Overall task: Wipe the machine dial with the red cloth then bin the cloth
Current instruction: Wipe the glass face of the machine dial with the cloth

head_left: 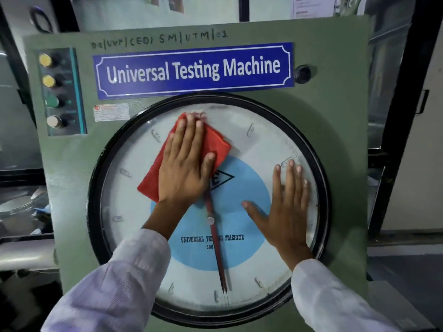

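A large round dial (254, 142) with a black rim, white face, blue centre and red pointer fills the front of a green machine. A folded red cloth (215, 142) lies flat against the dial's upper left part. My left hand (184, 161) presses on the cloth with fingers spread, covering most of it. My right hand (285, 204) rests flat and bare on the glass at the dial's right side, fingers pointing up. No bin is in view.
A blue nameplate (194, 70) reading "Universal Testing Machine" sits above the dial. A column of round buttons (51, 91), yellow, green and white, is at the panel's upper left. A black knob (302, 74) is at the upper right. Metal parts lie at the left.
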